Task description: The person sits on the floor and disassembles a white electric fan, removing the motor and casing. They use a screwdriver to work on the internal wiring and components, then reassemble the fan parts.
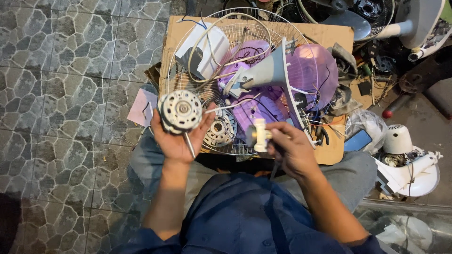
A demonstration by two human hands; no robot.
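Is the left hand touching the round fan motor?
Touching. The head view shows the left hand cupping the round fan motor, fingers wrapped around its rim and its shaft lying across the palm.

View: head, single. The scene is taken from a camera worn on the person's head and is aimed steeply downward, almost straight down over the lap. The wearer's blue shirt and both forearms are seen entering from the bottom edge, so the near field is filled by the body. The left hand and right hand are framed close, just below centre. The cardboard sheet and white wire fan guard are placed beyond them, in the upper middle. Stone-patterned floor tiles are covered on the left; clutter is cut off at the top and right edges. No second view is supplied, so no overlap is recorded.
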